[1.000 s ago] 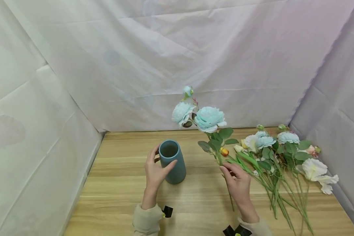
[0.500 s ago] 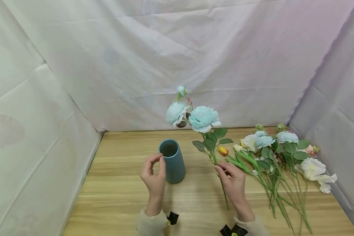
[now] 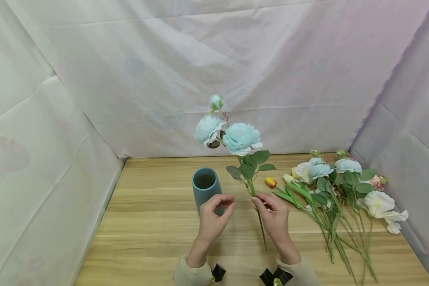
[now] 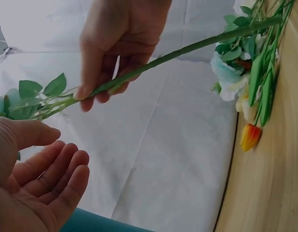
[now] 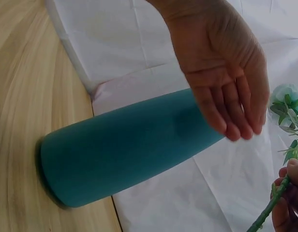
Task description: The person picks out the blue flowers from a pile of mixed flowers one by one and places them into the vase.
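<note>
My right hand (image 3: 276, 217) pinches the green stem of an artificial peony spray (image 3: 241, 138), just under its leaves. Two pale blue blooms and a bud top the spray; the bare lower stem (image 4: 187, 50) slants below the fingers. My left hand (image 3: 214, 217) holds nothing and hovers between the vase and the stem, its fingers loosely bent and thumb apart from them in the left wrist view. Behind that hand stands a teal vase (image 3: 202, 195), upright with its mouth visible and its lower part covered in the head view. The right wrist view shows its smooth side (image 5: 125, 145).
On the right of the wooden table (image 3: 139, 238) lies a loose heap of artificial flowers (image 3: 350, 190), blue, white and pink, with long stems toward the front. An orange tulip (image 3: 270, 182) pokes out at its left. White cloth (image 3: 236, 71) hangs behind and at both sides.
My left hand has come off the vase and moved right toward the stem. My right hand has shifted left, carrying the peony spray nearer the vase. The vase stays in place.
</note>
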The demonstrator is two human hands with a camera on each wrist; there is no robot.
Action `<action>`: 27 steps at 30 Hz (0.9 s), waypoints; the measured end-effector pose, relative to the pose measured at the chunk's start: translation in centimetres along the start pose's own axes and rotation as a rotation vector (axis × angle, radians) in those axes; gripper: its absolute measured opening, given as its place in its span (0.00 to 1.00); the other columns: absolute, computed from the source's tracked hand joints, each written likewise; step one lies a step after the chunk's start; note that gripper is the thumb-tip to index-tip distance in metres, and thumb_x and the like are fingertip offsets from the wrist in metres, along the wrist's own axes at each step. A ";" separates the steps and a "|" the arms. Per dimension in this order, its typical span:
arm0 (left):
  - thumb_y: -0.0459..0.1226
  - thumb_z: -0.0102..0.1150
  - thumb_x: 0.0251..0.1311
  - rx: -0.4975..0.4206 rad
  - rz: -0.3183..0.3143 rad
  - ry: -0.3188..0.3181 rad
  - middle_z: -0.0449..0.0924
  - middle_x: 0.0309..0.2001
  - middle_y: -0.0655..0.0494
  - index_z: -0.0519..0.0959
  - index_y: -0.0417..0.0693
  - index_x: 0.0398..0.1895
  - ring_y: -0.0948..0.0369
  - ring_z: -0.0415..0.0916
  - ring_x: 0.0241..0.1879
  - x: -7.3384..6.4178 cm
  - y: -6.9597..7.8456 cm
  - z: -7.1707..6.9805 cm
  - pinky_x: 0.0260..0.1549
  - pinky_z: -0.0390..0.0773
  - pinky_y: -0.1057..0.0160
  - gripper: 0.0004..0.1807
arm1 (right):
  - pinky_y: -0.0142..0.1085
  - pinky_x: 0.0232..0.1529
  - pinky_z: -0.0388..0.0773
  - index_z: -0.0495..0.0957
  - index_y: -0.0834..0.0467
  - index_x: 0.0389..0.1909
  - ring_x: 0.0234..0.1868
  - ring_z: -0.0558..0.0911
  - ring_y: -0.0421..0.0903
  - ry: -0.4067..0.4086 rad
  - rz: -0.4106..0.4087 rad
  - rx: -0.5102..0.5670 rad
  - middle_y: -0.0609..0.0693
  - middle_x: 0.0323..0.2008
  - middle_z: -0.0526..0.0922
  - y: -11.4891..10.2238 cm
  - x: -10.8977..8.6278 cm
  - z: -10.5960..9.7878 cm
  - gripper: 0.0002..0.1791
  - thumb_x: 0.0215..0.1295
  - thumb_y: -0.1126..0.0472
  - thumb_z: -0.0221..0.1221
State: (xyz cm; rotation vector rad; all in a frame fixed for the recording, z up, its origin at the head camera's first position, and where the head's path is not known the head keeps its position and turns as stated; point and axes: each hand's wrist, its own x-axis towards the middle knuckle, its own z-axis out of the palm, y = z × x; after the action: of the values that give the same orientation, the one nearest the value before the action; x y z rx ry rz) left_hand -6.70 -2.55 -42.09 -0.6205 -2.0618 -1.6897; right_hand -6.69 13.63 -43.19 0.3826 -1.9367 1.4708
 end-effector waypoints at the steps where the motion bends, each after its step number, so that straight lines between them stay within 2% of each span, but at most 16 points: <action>1: 0.17 0.60 0.48 0.000 -0.006 -0.020 0.81 0.31 0.39 0.79 0.31 0.32 0.50 0.79 0.28 0.0 0.0 0.1 0.28 0.81 0.54 0.08 | 0.23 0.25 0.74 0.81 0.73 0.29 0.24 0.77 0.35 -0.006 0.003 0.007 0.62 0.24 0.80 0.0 0.0 0.1 0.07 0.47 0.83 0.62; 4: 0.18 0.60 0.48 -0.009 -0.033 -0.064 0.81 0.31 0.38 0.79 0.31 0.31 0.49 0.79 0.28 0.0 0.0 0.4 0.28 0.81 0.54 0.07 | 0.23 0.24 0.74 0.81 0.74 0.29 0.26 0.77 0.34 -0.020 0.017 0.027 0.63 0.25 0.80 0.5 -0.1 0.5 0.08 0.46 0.84 0.62; 9: 0.18 0.60 0.49 -0.023 -0.073 -0.093 0.81 0.31 0.38 0.80 0.30 0.31 0.48 0.79 0.28 -0.1 -0.1 0.6 0.29 0.81 0.56 0.06 | 0.23 0.25 0.75 0.82 0.70 0.29 0.28 0.77 0.34 -0.018 0.028 0.039 0.60 0.27 0.81 2.3 -0.8 1.5 0.10 0.45 0.83 0.63; 18: 0.21 0.61 0.51 -0.072 -0.155 -0.171 0.80 0.34 0.35 0.79 0.26 0.34 0.45 0.79 0.32 -0.2 -0.1 0.6 0.32 0.80 0.48 0.07 | 0.25 0.27 0.76 0.83 0.68 0.32 0.30 0.79 0.35 -0.035 0.042 0.100 0.59 0.27 0.82 2.2 -0.8 2.2 0.05 0.53 0.76 0.63; 27: 0.23 0.62 0.52 -0.077 -0.227 -0.228 0.82 0.32 0.37 0.80 0.27 0.35 0.47 0.80 0.30 -0.3 -0.3 0.7 0.30 0.82 0.53 0.07 | 0.25 0.28 0.77 0.82 0.70 0.32 0.31 0.79 0.35 -0.022 0.083 0.144 0.60 0.27 0.81 1.8 -0.9 2.8 0.06 0.52 0.79 0.62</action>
State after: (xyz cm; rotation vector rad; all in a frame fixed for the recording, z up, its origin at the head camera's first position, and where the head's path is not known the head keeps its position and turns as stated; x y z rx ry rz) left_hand -6.63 -1.98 -42.62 -0.6504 -2.3097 -1.9100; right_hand -8.01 11.43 -45.52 0.3879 -1.8891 1.6721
